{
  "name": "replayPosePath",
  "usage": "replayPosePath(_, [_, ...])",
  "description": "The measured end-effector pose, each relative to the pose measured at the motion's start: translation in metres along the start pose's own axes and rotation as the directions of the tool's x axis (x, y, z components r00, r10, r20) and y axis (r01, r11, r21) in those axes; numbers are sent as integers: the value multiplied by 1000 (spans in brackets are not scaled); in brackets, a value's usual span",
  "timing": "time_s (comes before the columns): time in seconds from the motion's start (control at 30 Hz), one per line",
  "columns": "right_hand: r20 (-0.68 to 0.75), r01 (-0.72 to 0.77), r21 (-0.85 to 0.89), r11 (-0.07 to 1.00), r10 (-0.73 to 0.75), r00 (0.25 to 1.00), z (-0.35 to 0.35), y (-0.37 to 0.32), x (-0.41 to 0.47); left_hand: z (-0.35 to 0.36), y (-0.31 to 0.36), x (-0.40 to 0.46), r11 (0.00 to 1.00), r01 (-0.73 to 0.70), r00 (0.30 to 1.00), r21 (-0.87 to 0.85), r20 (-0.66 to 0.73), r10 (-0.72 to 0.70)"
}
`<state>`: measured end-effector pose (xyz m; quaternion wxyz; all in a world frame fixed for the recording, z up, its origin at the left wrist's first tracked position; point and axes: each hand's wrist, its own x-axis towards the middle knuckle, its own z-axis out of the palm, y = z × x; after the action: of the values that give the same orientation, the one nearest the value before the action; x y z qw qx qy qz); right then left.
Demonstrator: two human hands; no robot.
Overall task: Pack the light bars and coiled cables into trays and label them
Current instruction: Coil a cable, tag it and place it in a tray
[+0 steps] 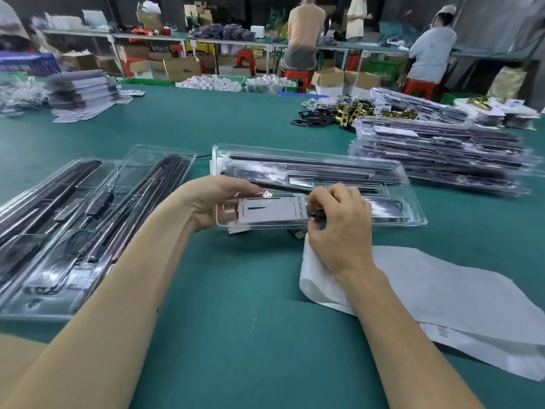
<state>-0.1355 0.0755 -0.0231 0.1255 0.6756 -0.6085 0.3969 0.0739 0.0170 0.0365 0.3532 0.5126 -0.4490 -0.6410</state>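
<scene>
At the near edge of the clear tray (392, 202) I see my right hand (339, 228) with its fingers curled tight, thumb and forefinger pinching a small dark piece (320, 215) that looks like a cable end, though I cannot tell exactly what it is. Just left of it on the same tray, my left hand (212, 199) grips the tray's left end, fingers curled over the top and the thumb showing through the plastic underneath. Between the two hands, inside the tray's front, lies a white label card (267, 211) printed with "Grow Light". Behind the card, deeper in the tray, dark light bars (312, 168) run lengthwise. Under the tray's front edge a black USB plug (296, 234) pokes out onto the green table (236, 305). Right of the plug, below my right wrist, a white backing sheet (442, 296) curls up at its left end and trails away to the near right. Left of the tray, two more filled trays (88, 219) lie side by side at an angle, each with dark bars and coiled cables inside. Right of and behind the tray stands a tall stack of packed trays (439, 154). Beyond that stack, brass-coloured fittings (354, 112) are heaped. Past the table's far edge, people (303, 33) work at a bench.
</scene>
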Motion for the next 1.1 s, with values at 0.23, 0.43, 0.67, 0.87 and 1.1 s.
replayPosePath(0.23, [5, -16, -19, 1000, 16, 1000, 0, -1, 1, 12, -2, 2, 996, -62, 991, 65, -117, 69])
replayPosePath(0.43, [8, 13, 6, 1000, -13, 1000, 1, -3, 1, 16, -4, 6, 989, -119, 973, 84, -190, 133])
replayPosePath(0.67, [37, 4, 47, 999, -6, 999, -2, -4, 2, 13, -6, 2, 998, -47, 998, -39, -52, 45])
replayPosePath(0.87, [65, 92, 98, 991, -99, 993, -5, -13, 3, 12, -4, -4, 994, -3, 994, -105, 109, 14])
replayPosePath(1.1, [-82, 144, -24, 989, -145, 986, 1, -19, 8, 0, -6, -3, 999, -17, 960, 50, 278, 3])
